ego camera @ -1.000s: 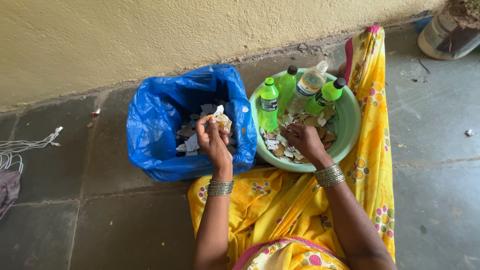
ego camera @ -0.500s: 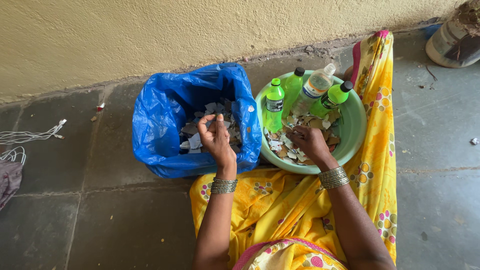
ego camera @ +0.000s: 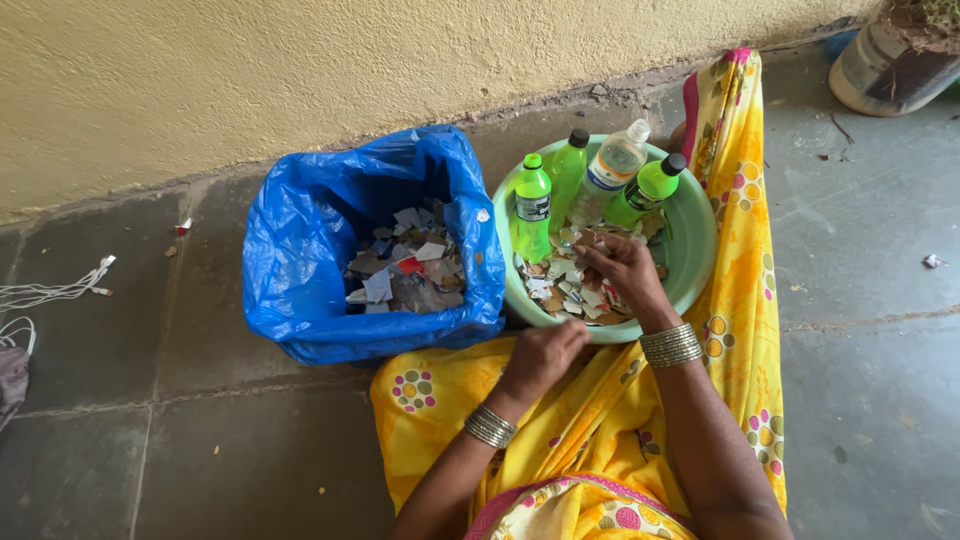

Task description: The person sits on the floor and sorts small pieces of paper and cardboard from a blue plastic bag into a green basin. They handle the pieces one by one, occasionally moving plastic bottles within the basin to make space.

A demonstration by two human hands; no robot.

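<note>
Since the earlier frames, the left hand (ego camera: pixel 541 356) has been drawn back from over the blue plastic bag (ego camera: pixel 300 270) and is now seen loosely curled just below the near rim of the green basin (ego camera: pixel 695 250), above the yellow sari (ego camera: pixel 560 420); nothing can be made out between its fingers, though the palm is turned away, so an empty grip is judged rather than seen. The right hand (ego camera: pixel 625 270) has been kept inside the basin, its fingertips pinched together on the heap of torn paper and card scraps (ego camera: pixel 560 285); which piece is held cannot be told. A good layer of scraps (ego camera: pixel 405 270) is already seen lying in the bag, white, grey, brown and one red piece among them. A sizeable heap is still left in the basin, so the sorting is judged to be partly done, perhaps around the middle. Two green bottles (ego camera: pixel 533 205) with green and black caps, a clear bottle (ego camera: pixel 612 168) and a third green bottle (ego camera: pixel 648 188) are leaned against the far wall of the basin, untouched. White cables (ego camera: pixel 50 290) are seen on the stone floor (ego camera: pixel 200 440) well apart at the left.
</note>
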